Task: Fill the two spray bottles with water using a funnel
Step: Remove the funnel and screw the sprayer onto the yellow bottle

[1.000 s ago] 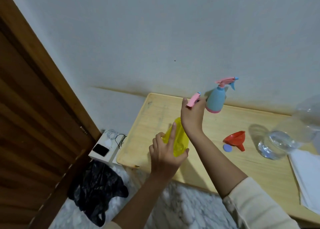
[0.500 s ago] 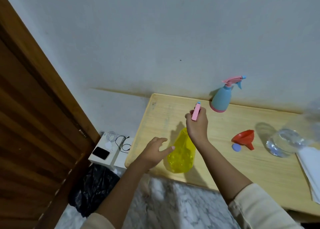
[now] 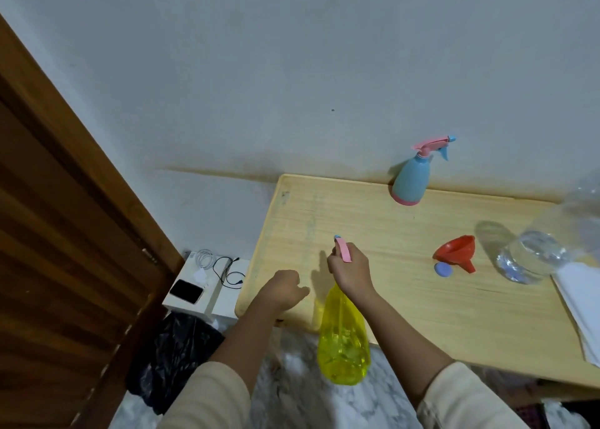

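A yellow see-through spray bottle (image 3: pixel 343 337) hangs over the near left edge of the wooden table (image 3: pixel 406 292). My right hand (image 3: pixel 350 271) grips its pink spray head at the top. My left hand (image 3: pixel 285 290) is to the left of the bottle, apart from it, with fingers loosely curled and nothing in it. A blue spray bottle (image 3: pixel 411 181) with a pink trigger stands upright at the back of the table by the wall. A red funnel (image 3: pixel 456 256) lies on its side at the right, next to a small blue cap (image 3: pixel 442 269).
A clear water bottle (image 3: pixel 535 259) lies at the table's right edge, beside white paper (image 3: pixel 581 302). A white box with a phone (image 3: pixel 186 291) and cables stands left of the table. A black bag (image 3: pixel 175 357) lies on the floor. A wooden door (image 3: pixel 58 266) fills the left.
My left hand has let go of the yellow bottle and drawn away to the left. My right hand has brought the bottle nearer, to the table's front edge.
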The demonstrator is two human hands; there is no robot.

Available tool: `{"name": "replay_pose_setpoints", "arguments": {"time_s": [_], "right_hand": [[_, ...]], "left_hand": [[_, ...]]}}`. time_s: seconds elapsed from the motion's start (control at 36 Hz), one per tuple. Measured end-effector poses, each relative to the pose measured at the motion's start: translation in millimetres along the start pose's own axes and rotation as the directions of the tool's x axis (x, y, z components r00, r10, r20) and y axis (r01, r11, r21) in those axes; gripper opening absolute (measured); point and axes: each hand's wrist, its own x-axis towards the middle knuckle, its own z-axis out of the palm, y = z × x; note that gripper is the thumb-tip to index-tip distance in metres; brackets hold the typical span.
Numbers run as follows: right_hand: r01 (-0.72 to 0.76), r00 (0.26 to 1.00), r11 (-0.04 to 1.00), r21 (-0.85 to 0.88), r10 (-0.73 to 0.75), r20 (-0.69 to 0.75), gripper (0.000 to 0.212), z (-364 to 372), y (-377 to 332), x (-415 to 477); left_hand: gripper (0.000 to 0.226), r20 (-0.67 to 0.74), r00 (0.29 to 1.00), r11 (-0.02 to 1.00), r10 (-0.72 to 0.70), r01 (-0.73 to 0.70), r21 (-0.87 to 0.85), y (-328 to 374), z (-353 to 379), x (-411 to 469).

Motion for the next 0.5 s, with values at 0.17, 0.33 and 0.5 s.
{"name": "replay_pose_setpoints", "arguments": {"time_s": [0.17, 0.33, 0.5], "right_hand": [[-0.067, 0.997, 0.998, 0.005, 0.067, 0.046, 0.005, 1.1, 2.0, 0.2], [-0.084, 0.993, 0.996, 0.040, 0.081, 0.082, 0.008, 3.6, -7.7, -2.6], [-0.049, 0.992, 0.999, 0.003, 0.048, 0.113, 0.032, 4.6, -15.7, -5.4]], "left_hand": [[0.031, -0.021, 0.999, 0.999, -0.030, 0.029, -0.045, -1.6, 3.9, 6.7], [0.040, -0.029, 0.997, 0.995, -0.075, 0.076, 0.058, -2.7, 4.3, 11.2], [0.038, -0.032, 0.995, 0.993, -0.093, 0.095, 0.069, -3.7, 2.2, 11.2]]}}
